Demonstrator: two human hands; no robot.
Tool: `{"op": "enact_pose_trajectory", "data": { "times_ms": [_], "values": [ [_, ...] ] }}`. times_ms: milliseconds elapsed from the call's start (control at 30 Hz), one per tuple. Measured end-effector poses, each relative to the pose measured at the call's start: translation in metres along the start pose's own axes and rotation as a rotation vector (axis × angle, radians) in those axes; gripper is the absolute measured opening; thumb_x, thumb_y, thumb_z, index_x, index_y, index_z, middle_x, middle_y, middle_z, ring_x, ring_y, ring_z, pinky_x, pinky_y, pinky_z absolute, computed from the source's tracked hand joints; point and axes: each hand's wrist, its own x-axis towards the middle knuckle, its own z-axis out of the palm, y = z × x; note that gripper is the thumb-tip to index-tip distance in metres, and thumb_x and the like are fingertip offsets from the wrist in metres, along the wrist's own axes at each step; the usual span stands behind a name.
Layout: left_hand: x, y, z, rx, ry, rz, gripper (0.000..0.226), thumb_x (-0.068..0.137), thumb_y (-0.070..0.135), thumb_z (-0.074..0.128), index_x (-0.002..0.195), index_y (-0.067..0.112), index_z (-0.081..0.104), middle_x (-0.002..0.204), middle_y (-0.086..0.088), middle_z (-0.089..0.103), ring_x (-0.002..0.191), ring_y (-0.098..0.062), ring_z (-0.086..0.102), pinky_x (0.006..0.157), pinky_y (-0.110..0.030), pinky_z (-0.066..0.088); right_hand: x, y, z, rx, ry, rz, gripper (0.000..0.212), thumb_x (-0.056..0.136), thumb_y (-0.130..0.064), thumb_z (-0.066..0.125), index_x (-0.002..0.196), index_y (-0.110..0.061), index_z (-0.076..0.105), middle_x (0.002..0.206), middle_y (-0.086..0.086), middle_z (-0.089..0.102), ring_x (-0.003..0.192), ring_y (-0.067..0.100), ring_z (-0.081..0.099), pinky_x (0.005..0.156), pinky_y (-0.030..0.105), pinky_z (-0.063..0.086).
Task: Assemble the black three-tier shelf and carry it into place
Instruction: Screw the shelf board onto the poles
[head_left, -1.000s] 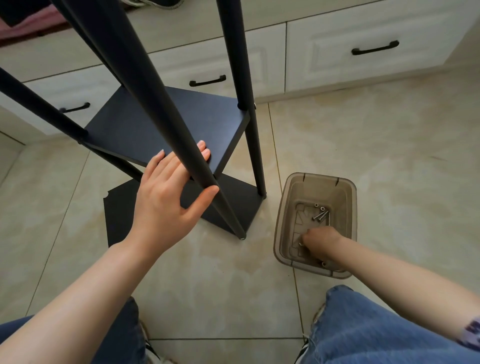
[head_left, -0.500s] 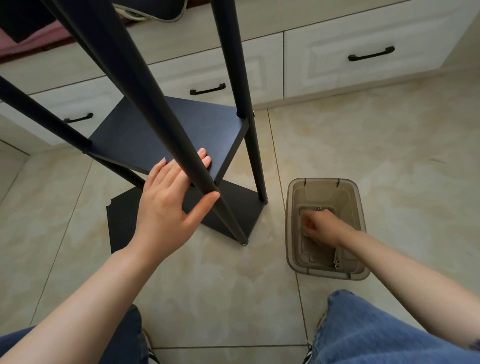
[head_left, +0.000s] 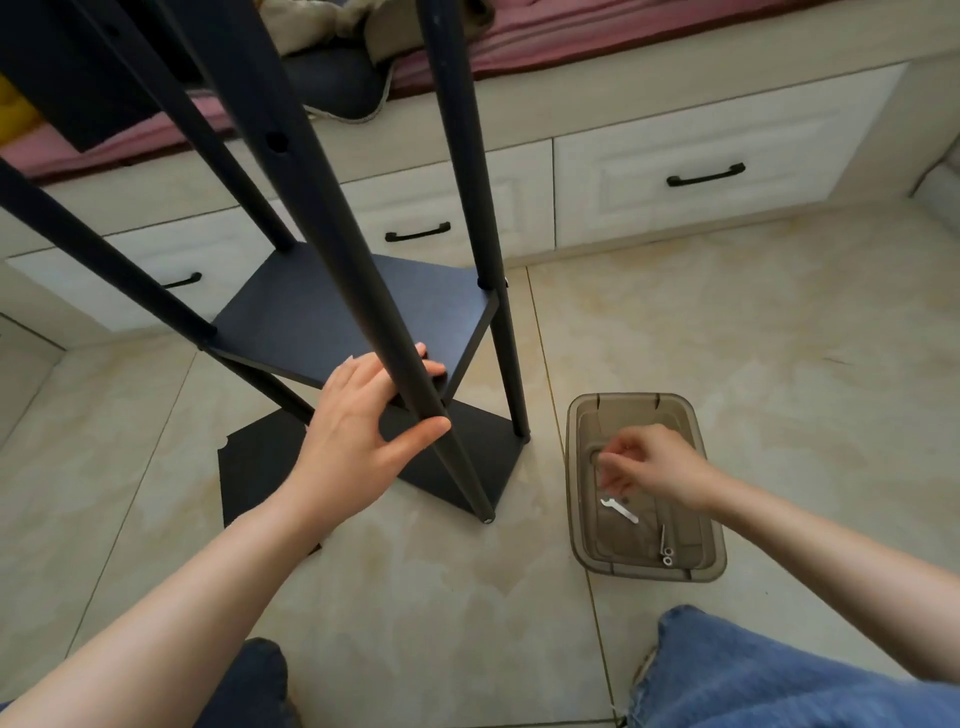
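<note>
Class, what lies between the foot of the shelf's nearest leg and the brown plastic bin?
Nothing: the head view shows only bare floor tile between the foot of the nearest leg and the bin.

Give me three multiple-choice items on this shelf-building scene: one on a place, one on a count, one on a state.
1. Where does the bin stand? A on a chair; B on the floor, right of the shelf; C on the shelf's top board.
2. How many black drawer handles show? A one; B three; C five.
3. What is the left hand doing? A gripping the shelf's front pole; B lying flat on the floor; C reaching into the bin.
Key: 1 B, it sits on the tiles beside the shelf's feet; 2 B, three drawer fronts, one handle each; 3 A, thumb and fingers wrap the pole.
</note>
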Motion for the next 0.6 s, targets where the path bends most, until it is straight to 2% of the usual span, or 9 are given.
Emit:
{"op": "enact_pose_trajectory", "data": {
  "times_ms": [67,133,200,300,400,467,533,600],
  "values": [
    [0.000,0.003,-0.002,-0.031,-0.003,-0.039,0.035,0.086,0.037,0.074,0.119,0.039,0.061,0.134,0.035,0.043,0.125,0.030,0.025,0.121,-0.055,0.026,-0.006,-0.018,0.007,0.068,-0.033,0.001,0.017,0.101,-0.017,0.055,0.092,-0.004,0.062,0.077,0.004,0.077,0.072,0.021,0.075,0.067,0.030,0.059],
    [0.001,0.008,-0.005,-0.036,-0.001,-0.068,0.035,0.085,0.035,0.077,0.117,0.038,0.064,0.129,0.045,0.043,0.124,0.015,0.043,0.115,-0.057,0.036,-0.011,-0.037,0.016,0.140,-0.081,-0.012,0.021,0.103,-0.022,0.051,0.093,-0.005,0.060,0.080,0.006,0.077,0.074,0.022,0.075,0.068,0.030,0.059],
    [0.003,0.012,-0.008,-0.025,-0.009,-0.085,0.040,0.085,0.038,0.077,0.123,0.038,0.063,0.124,0.057,0.041,0.115,0.002,0.056,0.109,-0.056,0.044,-0.015,-0.055,0.025,0.197,-0.092,-0.037,0.025,0.104,-0.027,0.048,0.093,-0.008,0.059,0.081,0.007,0.077,0.074,0.022,0.075,0.067,0.028,0.059],
    [0.007,0.016,-0.010,-0.019,-0.033,-0.101,0.058,0.086,0.040,0.076,0.139,0.042,0.053,0.108,0.067,0.038,0.113,-0.001,0.060,0.109,-0.055,0.044,-0.015,-0.079,0.040,0.302,-0.074,-0.052,0.026,0.104,-0.029,0.046,0.094,-0.008,0.056,0.083,0.007,0.077,0.076,0.022,0.074,0.063,0.025,0.057],
    [0.009,0.015,-0.009,-0.023,-0.014,-0.103,0.060,0.086,0.038,0.077,0.140,0.044,0.051,0.099,0.060,0.047,0.121,-0.005,0.058,0.113,-0.055,0.041,-0.008,-0.100,0.052,0.351,-0.067,-0.068,0.026,0.105,-0.031,0.044,0.093,-0.010,0.054,0.085,0.002,0.078,0.080,0.017,0.075,0.063,0.022,0.056],
    [0.010,0.014,-0.009,-0.024,0.019,-0.098,0.057,0.086,0.037,0.078,0.138,0.038,0.057,0.111,0.049,0.050,0.127,-0.013,0.058,0.116,-0.054,0.037,-0.002,-0.113,0.057,0.344,-0.047,-0.091,0.027,0.106,-0.033,0.042,0.094,-0.011,0.054,0.085,-0.003,0.078,0.080,0.011,0.074,0.065,0.018,0.055],
    [0.012,0.013,-0.009,-0.014,0.037,-0.100,0.055,0.085,0.037,0.078,0.137,0.035,0.060,0.120,0.040,0.051,0.129,-0.017,0.057,0.119,-0.052,0.034,0.005,-0.122,0.062,0.369,-0.007,-0.095,0.028,0.106,-0.034,0.041,0.096,-0.012,0.055,0.085,-0.005,0.078,0.083,0.008,0.074,0.070,0.020,0.057],
    [0.014,0.012,-0.012,-0.015,0.033,-0.121,0.056,0.086,0.037,0.077,0.138,0.037,0.057,0.114,0.046,0.048,0.131,-0.017,0.055,0.122,-0.049,0.030,0.012,-0.129,0.065,0.409,0.036,-0.086,0.028,0.105,-0.033,0.043,0.098,-0.011,0.057,0.088,-0.006,0.078,0.087,0.005,0.073,0.077,0.023,0.058]
  ]
}}
